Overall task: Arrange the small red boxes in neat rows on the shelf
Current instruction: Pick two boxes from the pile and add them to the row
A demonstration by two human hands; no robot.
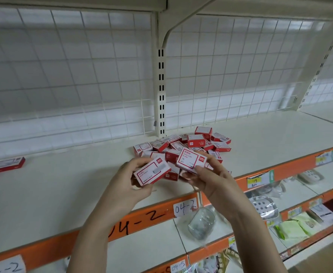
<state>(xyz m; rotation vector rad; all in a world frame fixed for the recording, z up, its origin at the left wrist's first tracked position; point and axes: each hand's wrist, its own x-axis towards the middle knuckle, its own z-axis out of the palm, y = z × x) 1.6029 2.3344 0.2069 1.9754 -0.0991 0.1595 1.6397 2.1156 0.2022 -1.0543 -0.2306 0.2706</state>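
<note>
Head view: left hand (131, 174) gripping one red box (151, 172), right hand (207, 174) pinching another (191, 160); jumbled pile (185, 144) lying mid-shelf (63, 186), few boxes (6, 164) sitting far left (rows barely begun).

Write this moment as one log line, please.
left hand: holds red box | right hand: holds second red box | loose pile: unsorted on shelf
</note>
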